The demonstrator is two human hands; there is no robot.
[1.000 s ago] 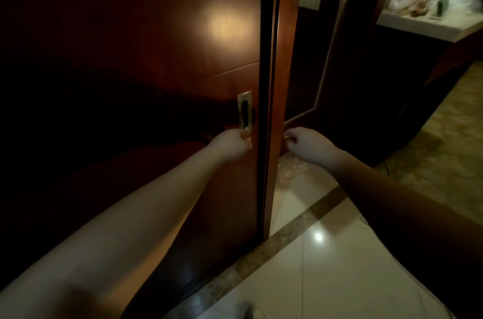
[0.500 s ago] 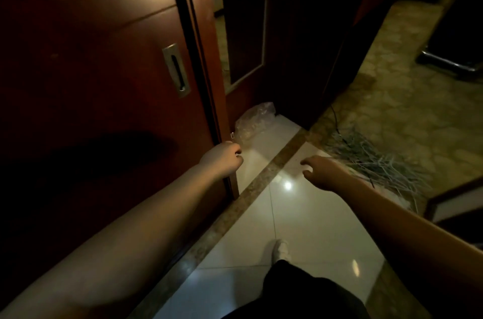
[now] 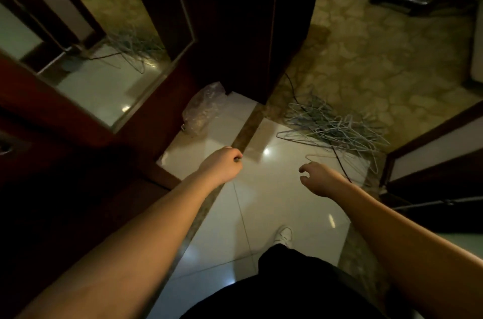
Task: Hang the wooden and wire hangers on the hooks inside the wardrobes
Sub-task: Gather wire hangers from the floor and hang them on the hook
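L hand (image 3: 222, 165) curled; contents unclear, dim.

wire hangers (image 3: 332, 126): pale thin metal, tangled heap
pose: lying flat, overlapping
place: floor, across the tile–stone boundary

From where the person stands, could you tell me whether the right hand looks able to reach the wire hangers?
Probably yes: the right hand hangs open just short of the wire hangers piled on the floor, nothing between.
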